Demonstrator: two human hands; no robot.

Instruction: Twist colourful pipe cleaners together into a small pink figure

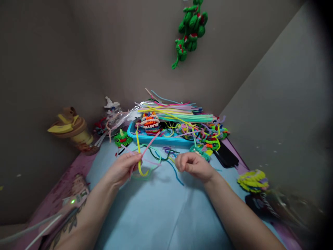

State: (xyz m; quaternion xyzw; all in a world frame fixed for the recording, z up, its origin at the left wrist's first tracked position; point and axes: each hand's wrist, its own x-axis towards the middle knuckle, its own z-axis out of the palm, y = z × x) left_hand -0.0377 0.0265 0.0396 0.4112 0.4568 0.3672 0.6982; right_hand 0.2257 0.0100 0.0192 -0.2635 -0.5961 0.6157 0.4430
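My left hand (pixel 127 166) is closed in a pinch on several pipe cleaners. A yellow pipe cleaner (pixel 138 141), hooked at its lower end, and a pink pipe cleaner (pixel 152 142) cross at my fingertips. To the right, my right hand (pixel 194 166) hovers over the blue cloth with its fingers curled closed; whatever they hold, if anything, is hidden. Between and behind the hands lie loose pipe cleaners, among them a blue one (pixel 177 173) and a dark green one (pixel 162 159). A green creature figure (pixel 122 138) sits beyond my left hand.
A blue tray (pixel 166 140) at the back holds fuzzy pieces, with a bundle of pipe cleaners (pixel 182 113) across it. A black phone-like object (pixel 225 154) lies right. A lidded cup (pixel 78 130) stands left. Green knitted figures (pixel 192 31) hang on the wall.
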